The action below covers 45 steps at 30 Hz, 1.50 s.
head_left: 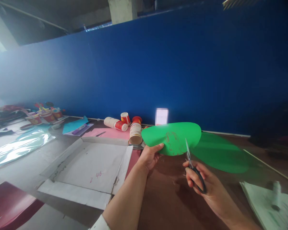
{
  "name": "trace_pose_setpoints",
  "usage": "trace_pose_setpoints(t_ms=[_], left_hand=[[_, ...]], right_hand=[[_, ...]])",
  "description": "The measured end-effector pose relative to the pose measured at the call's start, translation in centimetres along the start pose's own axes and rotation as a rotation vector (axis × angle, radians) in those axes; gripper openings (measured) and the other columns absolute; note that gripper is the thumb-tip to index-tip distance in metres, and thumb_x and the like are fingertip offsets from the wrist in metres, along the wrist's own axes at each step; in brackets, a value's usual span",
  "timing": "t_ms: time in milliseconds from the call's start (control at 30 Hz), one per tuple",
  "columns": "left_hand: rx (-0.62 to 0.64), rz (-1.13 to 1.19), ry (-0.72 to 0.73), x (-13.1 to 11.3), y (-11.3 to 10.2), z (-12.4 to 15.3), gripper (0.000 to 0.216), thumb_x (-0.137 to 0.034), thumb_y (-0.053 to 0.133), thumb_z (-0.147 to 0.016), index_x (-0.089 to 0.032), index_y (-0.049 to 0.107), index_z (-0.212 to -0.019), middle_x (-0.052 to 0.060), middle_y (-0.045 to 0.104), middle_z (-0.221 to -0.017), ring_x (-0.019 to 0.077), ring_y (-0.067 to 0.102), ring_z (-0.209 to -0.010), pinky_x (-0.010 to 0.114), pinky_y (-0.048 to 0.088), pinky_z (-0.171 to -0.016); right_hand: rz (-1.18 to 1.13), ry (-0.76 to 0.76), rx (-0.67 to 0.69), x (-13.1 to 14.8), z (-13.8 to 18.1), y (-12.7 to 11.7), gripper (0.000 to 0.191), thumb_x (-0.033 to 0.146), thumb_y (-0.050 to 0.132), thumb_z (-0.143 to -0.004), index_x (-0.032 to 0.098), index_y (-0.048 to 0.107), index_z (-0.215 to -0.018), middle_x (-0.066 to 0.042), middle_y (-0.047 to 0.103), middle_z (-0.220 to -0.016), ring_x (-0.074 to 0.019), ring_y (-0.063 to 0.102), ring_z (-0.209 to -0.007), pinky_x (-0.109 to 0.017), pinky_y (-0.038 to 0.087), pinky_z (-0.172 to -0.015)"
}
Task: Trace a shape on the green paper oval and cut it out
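A sheet of bright green paper [156,135] with a rounded outline and brown pencil-like marks is held up above the table. My left hand [151,156] pinches its lower left edge, thumb on top. In my right hand [201,179] is a pair of scissors [188,155] with black handles, fingers in the loops. The blades point up, close to the paper's lower right edge; whether they touch it I cannot tell. Behind and to the right, a larger green sheet [218,153] lies flat on the brown table [163,198].
An open white cardboard box lid [86,169] lies left of my forearm. Paper cups [135,133] and pink paper [98,131] are behind it. White papers [264,198] with a glue-stick-like tube [276,195] lie at right. A blue partition [146,70] stands behind.
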State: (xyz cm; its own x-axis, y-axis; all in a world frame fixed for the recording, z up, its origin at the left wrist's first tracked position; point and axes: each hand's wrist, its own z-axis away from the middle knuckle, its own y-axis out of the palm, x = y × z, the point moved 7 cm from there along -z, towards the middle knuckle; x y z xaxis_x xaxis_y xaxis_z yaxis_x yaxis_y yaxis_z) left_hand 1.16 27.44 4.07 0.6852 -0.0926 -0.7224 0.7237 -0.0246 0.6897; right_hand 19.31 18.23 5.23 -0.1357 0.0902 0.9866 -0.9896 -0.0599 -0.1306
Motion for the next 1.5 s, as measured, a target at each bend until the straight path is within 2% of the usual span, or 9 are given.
trace_pose_setpoints(t_ms=[167, 367, 600, 867, 1133, 1267, 1500], left_hand=[[0.016, -0.005, -0.005, -0.02, 0.45, 0.25, 0.066, -0.017, 0.090, -0.059, -0.017, 0.068, -0.121, 0.011, 0.077, -0.108, 0.0220, 0.073, -0.087, 0.028, 0.058, -0.070], [0.021, -0.023, -0.020, 0.19, 0.44, 0.15, 0.066, -0.017, 0.088, -0.060, -0.017, 0.068, -0.123, 0.011, 0.077, -0.109, 0.0212, 0.074, -0.084, 0.024, 0.056, -0.061], [0.021, -0.007, -0.025, 0.50, 0.09, -0.15, 0.060, -0.017, 0.089, -0.062, -0.017, 0.070, -0.119, 0.011, 0.076, -0.111, 0.0221, 0.074, -0.090, 0.030, 0.060, -0.079], [0.042, 0.001, -0.001, 0.26, 0.31, -0.02, 0.063, -0.018, 0.090, -0.062, -0.018, 0.068, -0.121, 0.011, 0.076, -0.111, 0.0256, 0.074, -0.096, 0.035, 0.061, -0.084], [-0.001, 0.037, -0.010, -0.22, 0.65, 0.29, 0.055, -0.012, 0.089, -0.059, -0.016, 0.071, -0.111, 0.010, 0.078, -0.105, 0.0271, 0.073, -0.101, 0.040, 0.059, -0.094], [-0.001, 0.032, -0.004, -0.43, 0.77, 0.37, 0.055, -0.011, 0.088, -0.059, -0.015, 0.071, -0.111, 0.011, 0.078, -0.105, 0.0271, 0.073, -0.101, 0.039, 0.059, -0.092], [-0.013, 0.010, -0.021, -0.34, 0.33, 0.15, 0.059, -0.013, 0.088, -0.058, -0.016, 0.070, -0.114, 0.012, 0.077, -0.108, 0.0278, 0.073, -0.099, 0.040, 0.061, -0.087]], right_hand=[[-0.059, 0.000, 0.018, -0.54, -0.02, 0.09, 0.053, 0.070, 0.067, -0.080, 0.026, 0.059, -0.108, 0.004, 0.057, -0.065, -0.0135, 0.048, -0.063, -0.024, 0.032, -0.053], [-0.094, 0.002, 0.042, -0.99, -0.15, 0.19, 0.052, 0.069, 0.067, -0.082, 0.026, 0.056, -0.109, 0.005, 0.055, -0.065, -0.0121, 0.043, -0.063, -0.023, 0.029, -0.054], [-0.178, 0.027, 0.023, -0.63, 0.26, 0.56, 0.055, 0.070, 0.070, -0.079, 0.026, 0.055, -0.106, 0.006, 0.052, -0.063, -0.0105, 0.037, -0.059, -0.022, 0.025, -0.051], [-0.209, 0.035, 0.027, -0.54, 0.38, 0.69, 0.050, 0.067, 0.071, -0.080, 0.026, 0.057, -0.105, 0.005, 0.052, -0.064, -0.0107, 0.038, -0.058, -0.022, 0.024, -0.051], [-0.190, 0.032, 0.043, -0.39, 0.39, 0.67, 0.053, 0.068, 0.072, -0.078, 0.025, 0.057, -0.105, 0.006, 0.052, -0.063, -0.0098, 0.038, -0.058, -0.021, 0.025, -0.051], [-0.185, 0.027, 0.061, -0.66, 0.35, 0.61, 0.048, 0.065, 0.070, -0.082, 0.026, 0.056, -0.107, 0.006, 0.052, -0.065, -0.0095, 0.040, -0.060, -0.021, 0.026, -0.051], [-0.174, 0.040, 0.070, -0.93, 0.27, 0.39, 0.050, 0.065, 0.072, -0.081, 0.025, 0.058, -0.106, 0.005, 0.053, -0.067, -0.0106, 0.042, -0.061, -0.022, 0.028, -0.053]])
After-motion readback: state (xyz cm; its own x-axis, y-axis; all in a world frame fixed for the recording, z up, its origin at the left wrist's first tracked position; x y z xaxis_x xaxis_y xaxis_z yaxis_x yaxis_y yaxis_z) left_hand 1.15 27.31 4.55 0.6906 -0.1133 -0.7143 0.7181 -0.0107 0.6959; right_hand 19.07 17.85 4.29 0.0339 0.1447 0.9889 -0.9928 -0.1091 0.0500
